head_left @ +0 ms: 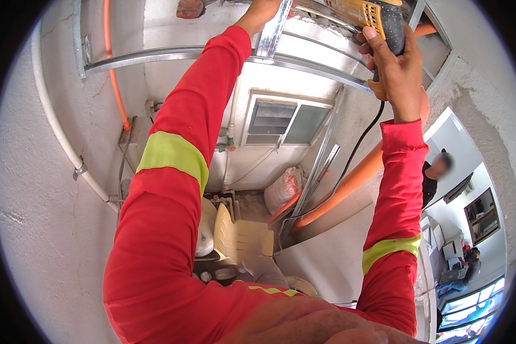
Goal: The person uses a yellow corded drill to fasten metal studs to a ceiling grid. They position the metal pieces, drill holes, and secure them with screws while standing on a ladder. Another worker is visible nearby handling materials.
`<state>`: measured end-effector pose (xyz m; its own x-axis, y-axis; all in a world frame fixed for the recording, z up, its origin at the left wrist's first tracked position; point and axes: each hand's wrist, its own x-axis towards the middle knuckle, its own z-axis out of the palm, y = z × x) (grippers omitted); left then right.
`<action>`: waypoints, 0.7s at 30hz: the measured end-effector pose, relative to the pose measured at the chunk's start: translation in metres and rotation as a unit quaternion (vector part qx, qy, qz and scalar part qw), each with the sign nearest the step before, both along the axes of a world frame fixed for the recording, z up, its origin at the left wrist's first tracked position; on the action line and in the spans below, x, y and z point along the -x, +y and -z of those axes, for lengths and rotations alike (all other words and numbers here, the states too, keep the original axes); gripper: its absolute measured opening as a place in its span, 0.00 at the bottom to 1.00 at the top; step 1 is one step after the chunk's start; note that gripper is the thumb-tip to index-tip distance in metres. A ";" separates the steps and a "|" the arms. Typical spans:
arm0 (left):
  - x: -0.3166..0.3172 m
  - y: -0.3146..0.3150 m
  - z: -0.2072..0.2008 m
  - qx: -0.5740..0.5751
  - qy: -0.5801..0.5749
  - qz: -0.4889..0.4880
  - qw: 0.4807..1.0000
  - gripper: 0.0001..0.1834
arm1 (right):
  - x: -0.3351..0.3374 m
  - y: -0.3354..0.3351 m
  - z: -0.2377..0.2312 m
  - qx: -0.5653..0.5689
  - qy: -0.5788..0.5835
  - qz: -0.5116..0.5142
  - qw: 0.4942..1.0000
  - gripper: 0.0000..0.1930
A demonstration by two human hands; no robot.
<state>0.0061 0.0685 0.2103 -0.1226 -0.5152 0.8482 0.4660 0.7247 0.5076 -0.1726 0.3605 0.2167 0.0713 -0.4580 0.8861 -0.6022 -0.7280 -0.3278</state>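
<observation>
High overhead, the left hand point(259, 15) grasps a galvanized stud point(273, 28), fingertips showing past its right edge, arm stretched upward. The stud's long axis rises from a metal crossbar point(160, 55), left of the right hand point(400, 74), which clenches a pistol-grip power tool point(387, 24), its body pointing leftward, forearm nearly upright.

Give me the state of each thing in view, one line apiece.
Right hand: closed around the power tool
Power tool: held up; running or not, cannot tell
Left hand: around the metal channel
Metal channel: crossing a longer metal rail
Cord: hanging slack
Sack: bulging
</observation>
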 end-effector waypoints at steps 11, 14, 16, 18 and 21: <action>-0.001 0.003 0.002 -0.012 0.003 0.019 1.000 0.32 | -0.026 0.021 -0.036 -0.004 0.056 0.039 0.998 0.34; 0.003 -0.009 0.003 0.031 0.016 -0.049 0.998 0.34 | -0.036 0.026 -0.049 -0.001 0.109 0.056 0.992 0.36; 0.008 -0.021 0.002 0.133 0.052 -0.197 0.970 0.36 | -0.045 0.023 -0.050 0.082 0.116 0.072 0.987 0.37; 0.011 -0.032 0.003 0.111 0.027 -0.203 0.973 0.37 | -0.050 0.032 -0.054 0.006 0.143 0.060 0.988 0.39; 0.013 -0.040 0.004 0.104 0.025 -0.201 0.974 0.40 | -0.061 0.035 -0.052 0.007 0.134 0.045 0.990 0.39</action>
